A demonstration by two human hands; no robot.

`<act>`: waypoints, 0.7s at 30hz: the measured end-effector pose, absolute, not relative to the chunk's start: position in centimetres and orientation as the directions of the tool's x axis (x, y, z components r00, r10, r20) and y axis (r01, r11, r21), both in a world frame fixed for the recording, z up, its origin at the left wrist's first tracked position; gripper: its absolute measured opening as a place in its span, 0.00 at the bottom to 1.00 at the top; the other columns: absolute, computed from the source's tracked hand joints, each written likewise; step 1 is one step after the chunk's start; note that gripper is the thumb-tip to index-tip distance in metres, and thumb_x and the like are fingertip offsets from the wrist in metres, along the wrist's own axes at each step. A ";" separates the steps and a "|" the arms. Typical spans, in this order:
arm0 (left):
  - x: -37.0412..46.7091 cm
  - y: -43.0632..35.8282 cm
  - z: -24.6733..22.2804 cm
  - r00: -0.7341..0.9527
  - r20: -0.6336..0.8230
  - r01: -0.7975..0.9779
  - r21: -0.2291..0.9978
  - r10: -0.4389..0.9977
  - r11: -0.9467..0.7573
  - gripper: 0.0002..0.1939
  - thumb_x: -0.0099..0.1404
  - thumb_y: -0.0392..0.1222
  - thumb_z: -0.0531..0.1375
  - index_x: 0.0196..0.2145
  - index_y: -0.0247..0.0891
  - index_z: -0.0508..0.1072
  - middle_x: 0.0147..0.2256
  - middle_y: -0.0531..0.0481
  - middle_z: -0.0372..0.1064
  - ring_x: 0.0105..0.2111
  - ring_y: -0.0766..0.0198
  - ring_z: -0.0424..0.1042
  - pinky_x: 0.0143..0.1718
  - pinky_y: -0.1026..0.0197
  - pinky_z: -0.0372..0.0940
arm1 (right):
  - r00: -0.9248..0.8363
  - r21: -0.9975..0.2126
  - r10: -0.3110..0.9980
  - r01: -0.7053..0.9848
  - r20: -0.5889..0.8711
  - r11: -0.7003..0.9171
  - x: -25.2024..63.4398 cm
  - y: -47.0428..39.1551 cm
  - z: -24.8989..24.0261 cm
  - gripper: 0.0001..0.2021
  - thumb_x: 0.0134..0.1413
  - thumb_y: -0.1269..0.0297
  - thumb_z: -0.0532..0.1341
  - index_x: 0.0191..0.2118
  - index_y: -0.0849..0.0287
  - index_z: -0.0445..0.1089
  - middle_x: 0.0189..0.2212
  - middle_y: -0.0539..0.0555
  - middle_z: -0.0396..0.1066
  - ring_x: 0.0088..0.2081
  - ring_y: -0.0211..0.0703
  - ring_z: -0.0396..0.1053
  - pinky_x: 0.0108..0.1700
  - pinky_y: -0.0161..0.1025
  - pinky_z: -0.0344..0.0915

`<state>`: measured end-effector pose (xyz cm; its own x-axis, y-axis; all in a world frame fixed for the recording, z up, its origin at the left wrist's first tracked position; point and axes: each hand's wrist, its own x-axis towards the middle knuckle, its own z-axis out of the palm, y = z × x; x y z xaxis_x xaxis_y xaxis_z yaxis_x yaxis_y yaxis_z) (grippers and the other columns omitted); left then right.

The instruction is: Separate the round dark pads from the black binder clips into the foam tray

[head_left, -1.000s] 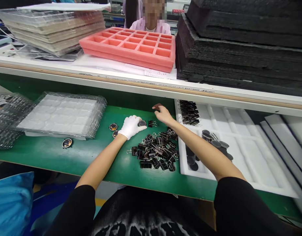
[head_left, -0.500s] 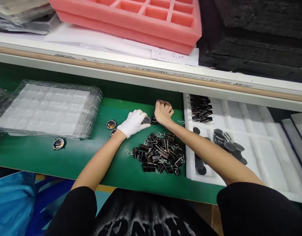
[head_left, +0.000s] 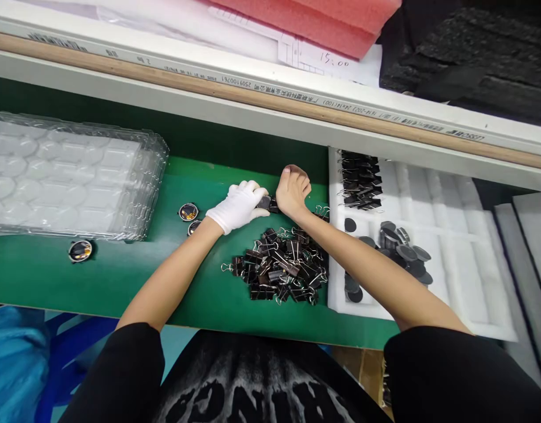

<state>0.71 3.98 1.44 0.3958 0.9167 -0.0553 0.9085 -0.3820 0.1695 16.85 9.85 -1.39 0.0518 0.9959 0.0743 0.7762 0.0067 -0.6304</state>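
Note:
My left hand point(head_left: 239, 207), in a white glove, is closed around the edge of a round, dark-faced piece point(head_left: 264, 202) with a metal-like rim, similar in size to a watch case. A black binder clip point(head_left: 274, 204) sits against that piece's right side. My bare right hand point(head_left: 293, 191) has its fingers curled at the clip; its fingertips and the clip's far part are hidden. Below both hands lies a heap of black binder clips point(head_left: 279, 267) with silver handles. Left of the glove are two round watch-like cases point(head_left: 189, 212), one partly covered by my wrist, and another case point(head_left: 80, 251) lies farther left.
Stacked clear plastic trays point(head_left: 72, 176) stand at the left. A white foam tray point(head_left: 464, 276) at the right holds dark discs point(head_left: 407, 252) and a row of binder clips point(head_left: 361, 179). A shelf edge point(head_left: 253, 88) crosses above the green bench point(head_left: 133, 282), with red foam point(head_left: 323, 23) on it.
The view has shifted, so the bench things sit lower left to slightly higher in the picture. Both hands keep nearly the same place and grip at the round piece and clip.

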 end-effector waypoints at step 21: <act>1.2 -0.3 2.5 0.043 0.091 0.992 0.114 0.995 -0.054 0.40 0.64 0.72 0.59 0.60 0.38 0.72 0.53 0.34 0.71 0.54 0.39 0.69 0.53 0.44 0.61 | -0.299 -0.469 0.949 0.828 0.095 0.308 21.1 6.3 5.4 0.24 0.68 0.41 0.50 0.43 0.52 0.76 0.49 0.63 0.72 0.57 0.64 0.64 0.62 0.63 0.56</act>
